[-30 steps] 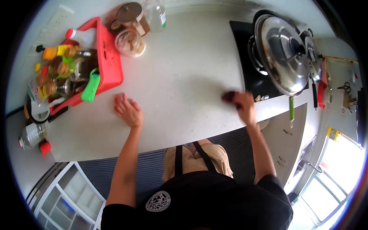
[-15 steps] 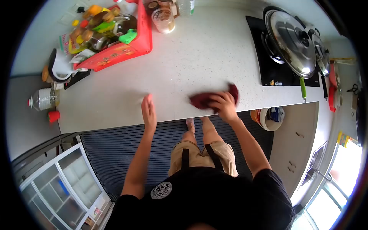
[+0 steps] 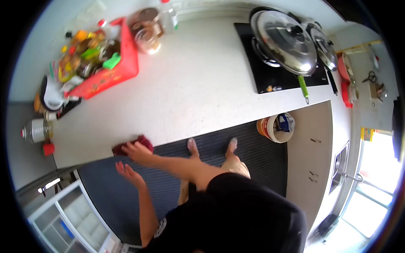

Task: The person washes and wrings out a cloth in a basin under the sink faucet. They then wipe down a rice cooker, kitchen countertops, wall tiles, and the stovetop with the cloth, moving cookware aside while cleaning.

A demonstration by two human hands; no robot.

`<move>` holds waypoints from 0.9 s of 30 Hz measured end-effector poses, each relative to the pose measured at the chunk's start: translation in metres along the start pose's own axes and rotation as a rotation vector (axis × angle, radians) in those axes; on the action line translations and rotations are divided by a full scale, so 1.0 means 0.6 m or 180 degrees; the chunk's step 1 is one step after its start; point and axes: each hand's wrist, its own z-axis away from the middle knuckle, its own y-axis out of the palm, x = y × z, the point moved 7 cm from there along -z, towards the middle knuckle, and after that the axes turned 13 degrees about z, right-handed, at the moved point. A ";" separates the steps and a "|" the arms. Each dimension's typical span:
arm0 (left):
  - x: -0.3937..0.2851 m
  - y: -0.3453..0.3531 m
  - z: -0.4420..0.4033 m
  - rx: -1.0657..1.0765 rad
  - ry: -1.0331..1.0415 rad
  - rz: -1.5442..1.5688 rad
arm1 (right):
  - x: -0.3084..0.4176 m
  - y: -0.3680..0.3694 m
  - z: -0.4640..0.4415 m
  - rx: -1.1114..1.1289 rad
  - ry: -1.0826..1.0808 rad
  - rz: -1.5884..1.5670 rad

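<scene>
A dark red cloth point(image 3: 145, 143) lies at the front left edge of the pale countertop point(image 3: 190, 84). My right hand point(image 3: 136, 151) presses on it from above, fingers over the cloth, with the arm stretched across my body to the left. Just below, my left hand point(image 3: 130, 173) hangs in front of the counter edge, its fingers apart and nothing in it.
A red basket point(image 3: 128, 55) of bottles stands at the back left, jars point(image 3: 147, 40) beside it. A plastic bottle point(image 3: 37, 130) and red cap point(image 3: 48, 149) are far left. A lidded pan point(image 3: 284, 42) sits on the black stove point(image 3: 253, 63); a bucket point(image 3: 280, 137) stands below.
My right hand has swept the cloth from the counter's right part to its front left edge. My left hand has moved down off the counter, and the view has shifted.
</scene>
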 end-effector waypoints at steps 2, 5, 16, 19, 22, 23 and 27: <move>-0.040 0.044 0.010 0.0029 0.0245 -0.0166 | -0.010 0.019 0.012 -0.0465 0.0243 -0.0268; -0.075 0.140 0.048 0.0478 0.0344 -0.0605 | -0.132 0.024 0.114 -0.0459 0.1185 -0.0527; -0.174 0.669 0.372 0.2459 0.1696 -0.2365 | -0.667 -0.044 0.980 -0.0752 0.3924 0.0625; -0.186 0.744 0.446 0.2488 0.1526 -0.2807 | -0.777 -0.051 1.224 -0.0657 0.4780 0.1195; -0.200 0.764 0.445 0.2498 0.1289 -0.3203 | -0.845 -0.058 1.431 0.0266 0.6071 0.1139; -0.198 0.766 0.440 0.2519 0.1299 -0.3344 | -0.837 -0.079 1.446 -0.0009 0.6098 0.1160; -0.196 0.776 0.429 0.2606 0.1123 -0.3392 | -0.750 -0.156 1.313 -0.1287 0.4624 0.0690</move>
